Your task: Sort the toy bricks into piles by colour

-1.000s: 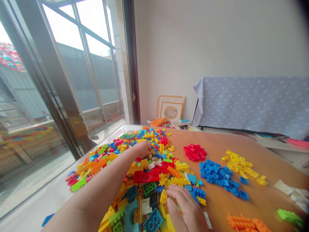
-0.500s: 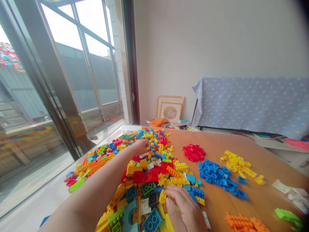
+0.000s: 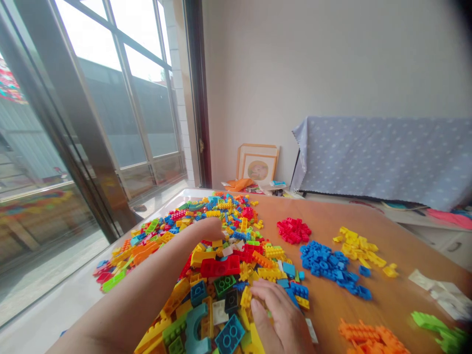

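A large mixed heap of plastic building bricks (image 3: 221, 265) spreads over the table's left and middle. My left hand (image 3: 213, 229) reaches into the middle of the heap, bent down at the wrist. Its fingers are hidden, so I cannot tell what they touch. Low in view, my right hand (image 3: 278, 314) rests over the near right side of the heap, thumb apart from the fingers. By its fingertips lies a yellow brick (image 3: 246, 297), apparently not gripped. A red arched block (image 3: 220, 266) and a dark teal brick (image 3: 230, 334) lie close by.
Sorted groups lie on the table's right: red bricks (image 3: 294, 230), blue bricks (image 3: 328, 265), yellow bricks (image 3: 357, 246), orange pieces (image 3: 368, 337), white pieces (image 3: 440, 295) and green pieces (image 3: 438, 329). Glass windows (image 3: 147, 108) stand left; a dotted cloth (image 3: 383, 160) hangs behind.
My left hand has dipped lower and slightly nearer into the heap, its fingers now out of sight. My right hand stays about where it was. The whole view has shifted slightly.
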`<state>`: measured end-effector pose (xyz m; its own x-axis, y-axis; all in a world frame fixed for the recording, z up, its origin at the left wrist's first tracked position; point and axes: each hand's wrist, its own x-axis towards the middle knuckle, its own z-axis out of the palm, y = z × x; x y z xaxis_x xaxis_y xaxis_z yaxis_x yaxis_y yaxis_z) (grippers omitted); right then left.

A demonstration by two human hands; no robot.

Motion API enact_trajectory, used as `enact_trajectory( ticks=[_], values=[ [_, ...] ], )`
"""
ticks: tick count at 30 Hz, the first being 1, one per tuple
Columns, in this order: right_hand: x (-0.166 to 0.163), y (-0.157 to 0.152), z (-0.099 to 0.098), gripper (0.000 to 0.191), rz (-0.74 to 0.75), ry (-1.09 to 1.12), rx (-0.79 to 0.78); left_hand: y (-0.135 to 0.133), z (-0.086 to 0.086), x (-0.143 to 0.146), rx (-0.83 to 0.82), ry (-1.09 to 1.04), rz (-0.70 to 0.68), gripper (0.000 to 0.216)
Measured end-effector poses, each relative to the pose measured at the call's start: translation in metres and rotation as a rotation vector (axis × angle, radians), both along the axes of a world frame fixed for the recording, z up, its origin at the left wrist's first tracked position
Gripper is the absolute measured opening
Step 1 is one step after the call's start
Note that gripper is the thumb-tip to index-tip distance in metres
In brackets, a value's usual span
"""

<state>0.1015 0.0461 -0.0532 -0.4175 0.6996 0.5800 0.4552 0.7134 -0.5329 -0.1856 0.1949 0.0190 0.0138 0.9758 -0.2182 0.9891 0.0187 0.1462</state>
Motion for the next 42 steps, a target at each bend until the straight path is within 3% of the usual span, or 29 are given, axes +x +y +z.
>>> enact_trajectory(
  ticks=[11,16,21,27,31,33,37,42],
  values=[
    [-0.001,-0.001,0.009,0.020,-0.001,0.032,-0.018,0.016,-0.004,0.007,-0.150,-0.014,0.058,0.037],
    [-0.001,-0.001,0.008,0.020,-0.002,0.033,-0.014,0.013,-0.010,0.004,-0.066,-0.183,0.130,0.014],
    [-0.001,0.000,0.009,0.020,0.006,0.020,-0.017,0.012,-0.007,-0.003,0.049,-0.400,0.189,0.013],
    [-0.001,0.000,0.005,0.019,-0.012,0.029,0.011,-0.015,0.014,-0.001,0.195,-0.782,0.229,0.022],
    [-0.001,0.003,-0.001,0.020,-0.015,0.005,0.032,-0.040,0.020,0.008,0.139,-1.507,0.319,0.018],
    [-0.001,0.004,-0.004,0.020,-0.020,-0.008,0.037,-0.049,0.020,0.012,0.107,-1.752,0.406,0.015],
    [-0.002,0.003,-0.005,0.021,-0.050,-0.004,0.029,-0.057,0.020,0.017,0.072,-1.949,0.546,0.020],
    [-0.001,0.004,-0.006,0.021,-0.036,-0.022,0.041,-0.062,0.024,0.022,0.062,-2.079,0.570,0.020]
  ],
)
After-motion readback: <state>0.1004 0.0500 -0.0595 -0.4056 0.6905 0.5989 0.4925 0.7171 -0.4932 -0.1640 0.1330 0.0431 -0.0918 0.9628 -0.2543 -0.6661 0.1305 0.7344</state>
